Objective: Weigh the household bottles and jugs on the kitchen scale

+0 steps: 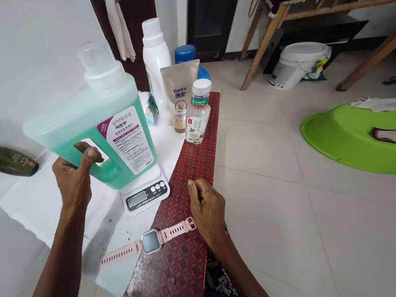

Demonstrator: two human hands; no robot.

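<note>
My left hand (pixel 76 179) is wrapped round the handle of a large detergent jug (pixel 128 124) with green liquid and a pale cap. The jug tilts to the left, its lower end at a white digital kitchen scale (pixel 146 195); I cannot tell whether it rests on the pan. The scale's display looks blank. My right hand (pixel 206 210) is loosely closed at the table's right edge, with nothing visible in it. Just below it lies a pink-strapped smartwatch (pixel 151 241), laid out flat.
Behind the scale stand a white bottle (pixel 156 60), a Rejoice tube (pixel 178 95), a blue-capped container (pixel 185 53) and a small clear bottle (pixel 198 112). A dark green bottle (pixel 3 159) lies at left. On the floor are a green basin (pixel 353 135) and a white bucket (pixel 292 68).
</note>
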